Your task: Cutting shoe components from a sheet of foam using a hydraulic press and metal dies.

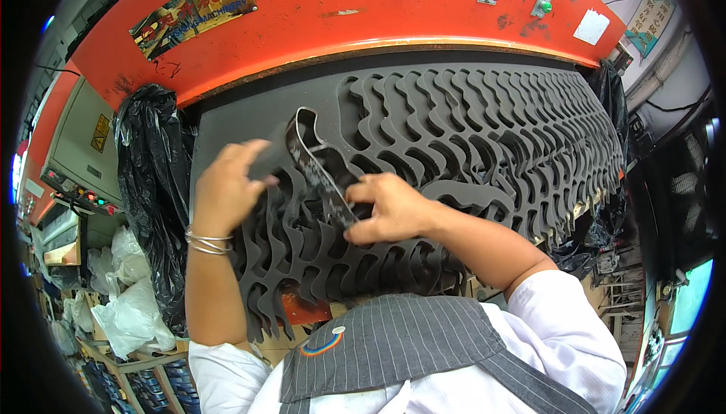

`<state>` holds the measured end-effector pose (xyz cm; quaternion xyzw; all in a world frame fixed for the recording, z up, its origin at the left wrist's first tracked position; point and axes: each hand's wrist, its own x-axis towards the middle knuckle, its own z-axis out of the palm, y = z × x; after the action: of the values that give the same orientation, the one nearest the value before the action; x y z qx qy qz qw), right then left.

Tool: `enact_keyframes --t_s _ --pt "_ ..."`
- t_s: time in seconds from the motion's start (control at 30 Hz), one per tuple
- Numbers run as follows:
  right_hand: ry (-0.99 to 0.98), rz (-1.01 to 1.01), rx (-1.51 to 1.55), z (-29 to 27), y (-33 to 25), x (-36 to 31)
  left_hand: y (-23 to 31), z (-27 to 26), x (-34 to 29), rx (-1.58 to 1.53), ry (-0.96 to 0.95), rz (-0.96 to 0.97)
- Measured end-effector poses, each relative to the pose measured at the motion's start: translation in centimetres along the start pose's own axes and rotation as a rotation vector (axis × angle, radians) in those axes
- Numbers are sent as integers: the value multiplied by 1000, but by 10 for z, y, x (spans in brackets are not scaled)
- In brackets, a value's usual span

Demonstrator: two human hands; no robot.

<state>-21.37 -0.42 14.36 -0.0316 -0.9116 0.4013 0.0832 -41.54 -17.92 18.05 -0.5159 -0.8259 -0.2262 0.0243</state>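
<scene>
Dark metal forms the band [316, 170] the right fingers [370, 188] clamp; the left fingers [240, 153] are too blurred to tell.

The cutter [311, 164] is shiny-edged metal, the sheet [253, 115] matt and foam-like, the bag [149, 164] glossy, crinkled plastic.

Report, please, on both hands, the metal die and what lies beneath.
Right hand grips metal die. Left hand motion-blurred, hold unclear. Partly cut grey sheet beneath.
</scene>
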Motion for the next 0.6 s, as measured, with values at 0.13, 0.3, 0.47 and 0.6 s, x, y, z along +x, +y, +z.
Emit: enact_keyframes --t_s 0.13,0.3,0.47,0.6 --pt "-35 420 -5 -28 0 51 -23 0 -15 91 369 -129" --pt "51 458 -238 -15 34 126 51 83 -42 -81 -216 472" --pt "12 526 -295 13 54 140 44 101 -44 -172 -366 409" --pt "284 390 -148 14 85 99 35 67 12 -624 -183 81"
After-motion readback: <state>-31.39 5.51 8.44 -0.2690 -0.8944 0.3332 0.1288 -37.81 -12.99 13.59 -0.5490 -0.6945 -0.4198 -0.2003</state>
